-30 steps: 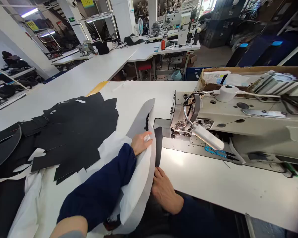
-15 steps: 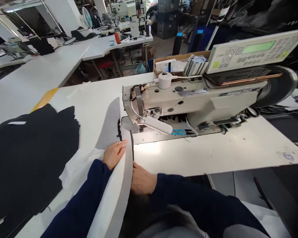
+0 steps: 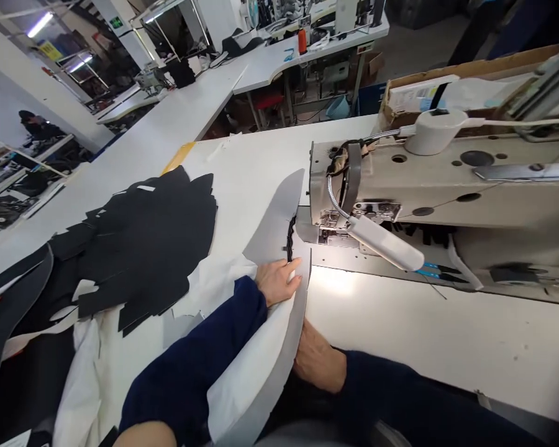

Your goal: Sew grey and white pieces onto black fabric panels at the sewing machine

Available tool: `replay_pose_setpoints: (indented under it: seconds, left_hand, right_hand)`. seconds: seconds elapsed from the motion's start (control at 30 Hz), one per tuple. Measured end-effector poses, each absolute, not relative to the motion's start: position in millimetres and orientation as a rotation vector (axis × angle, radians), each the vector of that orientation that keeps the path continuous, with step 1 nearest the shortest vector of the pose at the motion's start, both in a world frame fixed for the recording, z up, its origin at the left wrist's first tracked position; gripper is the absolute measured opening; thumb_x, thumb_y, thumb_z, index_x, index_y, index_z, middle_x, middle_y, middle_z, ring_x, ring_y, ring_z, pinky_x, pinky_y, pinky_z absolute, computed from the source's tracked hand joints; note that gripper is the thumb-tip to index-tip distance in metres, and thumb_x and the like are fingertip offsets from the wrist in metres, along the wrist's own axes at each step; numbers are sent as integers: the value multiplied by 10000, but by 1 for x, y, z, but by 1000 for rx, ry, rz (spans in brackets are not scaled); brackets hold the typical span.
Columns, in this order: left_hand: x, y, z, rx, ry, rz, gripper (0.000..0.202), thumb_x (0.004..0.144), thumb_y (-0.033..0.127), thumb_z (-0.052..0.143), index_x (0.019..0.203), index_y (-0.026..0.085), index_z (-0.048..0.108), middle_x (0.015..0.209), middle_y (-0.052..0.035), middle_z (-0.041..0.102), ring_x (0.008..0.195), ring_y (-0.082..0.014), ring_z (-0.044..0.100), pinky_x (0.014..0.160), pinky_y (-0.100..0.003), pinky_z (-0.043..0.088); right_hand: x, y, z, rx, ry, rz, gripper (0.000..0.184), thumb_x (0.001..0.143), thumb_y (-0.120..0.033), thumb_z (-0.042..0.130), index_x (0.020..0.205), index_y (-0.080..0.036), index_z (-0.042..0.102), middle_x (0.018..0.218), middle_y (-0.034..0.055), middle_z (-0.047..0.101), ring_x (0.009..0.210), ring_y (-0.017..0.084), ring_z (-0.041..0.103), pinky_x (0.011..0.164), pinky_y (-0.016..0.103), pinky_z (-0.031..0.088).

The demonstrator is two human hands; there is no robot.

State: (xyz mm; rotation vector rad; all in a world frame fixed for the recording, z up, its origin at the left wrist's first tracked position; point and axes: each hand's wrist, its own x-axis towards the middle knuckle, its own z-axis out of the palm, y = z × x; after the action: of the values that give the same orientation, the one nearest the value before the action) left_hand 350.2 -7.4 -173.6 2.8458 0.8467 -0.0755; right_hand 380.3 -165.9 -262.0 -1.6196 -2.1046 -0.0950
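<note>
A grey fabric panel with a white backing (image 3: 261, 366) runs from the table's front edge up toward the sewing machine (image 3: 372, 211). My left hand (image 3: 278, 281) lies on the panel, its fingers and thumb closed over the folded edge. My right hand (image 3: 320, 359) grips the panel's right edge lower down, with its fingertips hidden behind the fabric. A black wavy strip (image 3: 290, 239) runs along the panel just ahead of my left hand. The machine's needle area stands to the right of that strip, lit by a small white lamp (image 3: 386, 242).
Left of my hands lies a spread pile of black fabric pieces (image 3: 158, 242). Blue-handled tweezers (image 3: 438, 272) rest on the machine bed. A cardboard box (image 3: 389, 112) stands behind the machine. Farther back are another worktable (image 3: 256, 74) and an orange thread cone (image 3: 302, 41).
My view has turned left and moved closer, so the machine and hands appear farther right. More of the black pile shows. Both hands stay on the panel, which has barely moved relative to the machine.
</note>
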Motion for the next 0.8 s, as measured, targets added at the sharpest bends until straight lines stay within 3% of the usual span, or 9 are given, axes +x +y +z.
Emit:
replay_pose_setpoints:
  seconds: [0.3, 0.43, 0.8]
  left_hand:
    - [352, -8, -174, 2865, 854, -98, 472, 875, 455, 446, 1334, 350, 480, 907, 1, 644, 775, -191, 618, 620, -285, 444]
    - [352, -5, -171, 2903, 791, -141, 471, 883, 461, 421, 1339, 357, 473, 894, 0, 644, 765, -199, 621, 608, -294, 441]
    - [367, 2, -171, 2897, 720, -159, 473, 883, 448, 416, 1341, 345, 474, 925, -10, 649, 804, -198, 624, 648, -300, 455]
  right_hand:
    - [385, -165, -252, -1556, -2257, -248, 328, 827, -116, 407, 1095, -134, 594, 1036, 112, 646, 1051, 289, 546, 912, 504, 462]
    - [386, -164, -246, -1564, -2265, -196, 305, 835, -116, 395, 1052, -136, 609, 934, 108, 657, 975, 276, 574, 857, 490, 487]
    - [402, -165, -242, -1531, -2287, -249, 251, 796, -109, 416, 897, -168, 638, 777, 66, 628, 924, 257, 557, 888, 507, 435]
